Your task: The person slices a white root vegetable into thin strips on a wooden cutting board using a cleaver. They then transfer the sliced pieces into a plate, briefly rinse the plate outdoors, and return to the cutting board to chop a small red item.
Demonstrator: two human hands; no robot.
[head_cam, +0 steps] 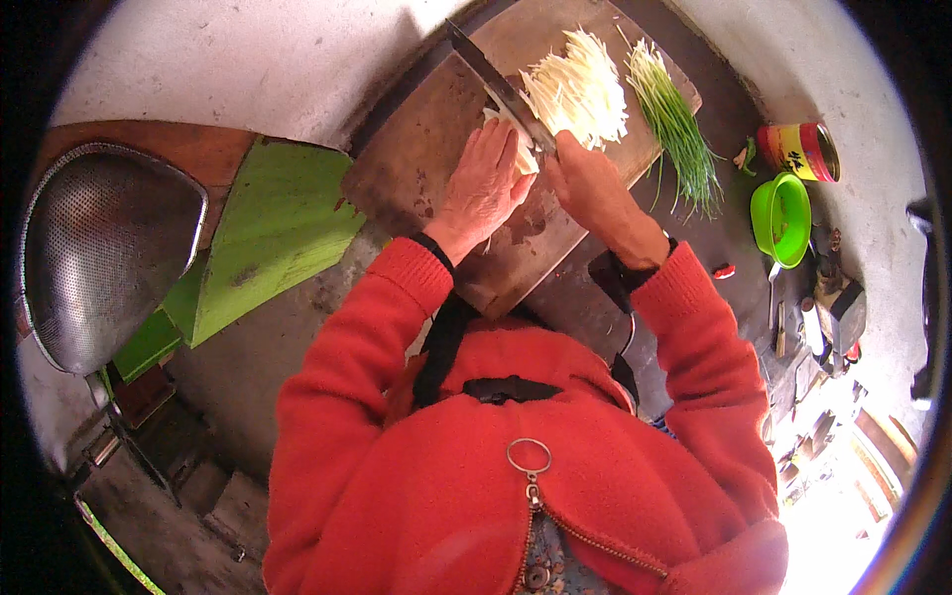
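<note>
My right hand (pixel 591 190) grips a kitchen knife (pixel 494 82) near the top middle of the view, its dark blade pointing up and left over a wooden cutting board (pixel 416 149). Against the blade's near side, my left hand (pixel 483 175) presses down on a pale piece of vegetable (pixel 526 160); its fingers cover much of the piece. On the blade's other side lies a heap of pale vegetable shreds (pixel 580 93). A bundle of thin green stalks with white ends (pixel 669 119) lies across the board's right edge.
Right of the board stand a bright green plastic bowl (pixel 779 221) and a red and yellow tin (pixel 799 152). A small red object (pixel 723 272) lies nearer. Several utensils line the right wall. A large perforated metal strainer (pixel 111 253) and green panels (pixel 275 223) are at left.
</note>
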